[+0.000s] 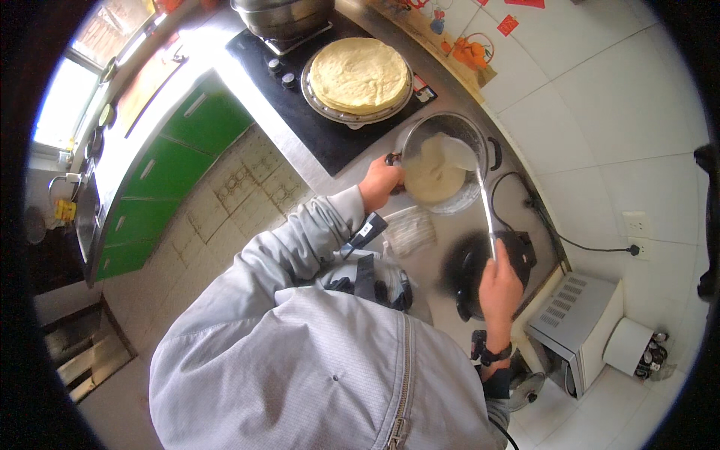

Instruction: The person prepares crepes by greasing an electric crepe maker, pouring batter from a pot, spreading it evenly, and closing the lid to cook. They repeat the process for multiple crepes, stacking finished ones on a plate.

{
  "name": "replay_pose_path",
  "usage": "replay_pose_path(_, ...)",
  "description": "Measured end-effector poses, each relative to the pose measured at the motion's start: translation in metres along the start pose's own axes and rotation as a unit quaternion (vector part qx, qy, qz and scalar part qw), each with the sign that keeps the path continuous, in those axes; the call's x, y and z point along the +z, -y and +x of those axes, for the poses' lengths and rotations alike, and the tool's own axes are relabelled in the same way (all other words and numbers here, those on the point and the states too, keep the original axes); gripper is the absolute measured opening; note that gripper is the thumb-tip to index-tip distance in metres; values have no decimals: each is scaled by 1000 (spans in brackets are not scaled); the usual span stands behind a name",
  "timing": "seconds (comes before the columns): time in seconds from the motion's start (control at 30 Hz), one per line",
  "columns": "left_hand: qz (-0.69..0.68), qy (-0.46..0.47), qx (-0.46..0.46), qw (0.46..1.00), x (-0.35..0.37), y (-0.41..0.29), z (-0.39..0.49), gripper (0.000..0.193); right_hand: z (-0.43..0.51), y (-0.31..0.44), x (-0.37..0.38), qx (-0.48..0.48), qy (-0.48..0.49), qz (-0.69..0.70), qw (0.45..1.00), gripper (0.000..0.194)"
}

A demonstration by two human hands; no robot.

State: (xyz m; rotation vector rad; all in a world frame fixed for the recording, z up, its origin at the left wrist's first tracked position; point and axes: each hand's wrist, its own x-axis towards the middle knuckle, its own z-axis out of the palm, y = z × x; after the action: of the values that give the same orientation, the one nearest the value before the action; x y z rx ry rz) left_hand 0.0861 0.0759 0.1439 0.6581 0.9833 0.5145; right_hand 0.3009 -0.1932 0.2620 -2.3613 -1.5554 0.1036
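Observation:
My left hand (380, 183) grips the dark side handle of a metal pot (445, 210) on the steel counter. Pale yellow batter lies in the pot. My right hand (500, 284) holds the long metal handle of a ladle (486, 202), whose bowl end is in the pot at the batter. Behind the pot, a stack of thin round flatbreads (360, 74) sits on a round metal plate (358, 118) over the black hob. A folded cloth (410, 230) lies on the counter near my left hand.
A black electric appliance (467, 261) stands under and beside my right forearm, near a power cable (590, 248). A large steel pot (284, 17) is on the far hob. At the right stands a microwave oven (576, 306); green cabinets (180, 140) line the left.

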Motion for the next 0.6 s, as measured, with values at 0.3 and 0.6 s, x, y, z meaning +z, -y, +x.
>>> replay_pose_path(0.3, -81, 13, -40, 996, -6, 16, 23, 23, -22, 9, 57, 18, 47, -56, 997, 60)
replay_pose_path(0.6, -80, 104, -49, 990, -38, 64, 92, 19, -6, 15, 73, 96, 80, 84, 989, 58)
